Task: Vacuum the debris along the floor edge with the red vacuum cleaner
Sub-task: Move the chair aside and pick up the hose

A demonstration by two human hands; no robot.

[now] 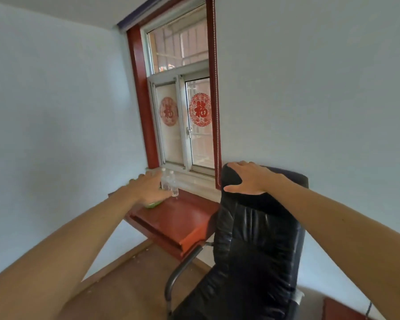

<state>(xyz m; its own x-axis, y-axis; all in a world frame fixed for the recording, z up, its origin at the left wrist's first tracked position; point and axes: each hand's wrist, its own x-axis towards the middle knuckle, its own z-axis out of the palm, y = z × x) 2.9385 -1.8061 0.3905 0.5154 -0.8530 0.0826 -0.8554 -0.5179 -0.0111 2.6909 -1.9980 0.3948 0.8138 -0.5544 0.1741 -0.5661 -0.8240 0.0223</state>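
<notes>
No red vacuum cleaner shows in the head view. Small pale debris specks [138, 255] lie on the brown floor along the baseboard under the desk. My right hand [249, 177] rests on the top of the black office chair's [252, 245] backrest, thumb on its front face and fingers over the top edge. My left hand [148, 184] is stretched forward over the far left of the red-brown desk [178, 220], fingers apart, hovering in front of a green object [153, 205]. Whether it touches anything I cannot tell.
Two clear plastic bottles [170, 183] stand on the desk by the window sill [194, 179]. The window [183, 107] has a dark red frame and two red paper cuttings. The chair's metal armrest [183, 271] sits between desk and seat. A red-brown furniture corner [342, 310] shows bottom right.
</notes>
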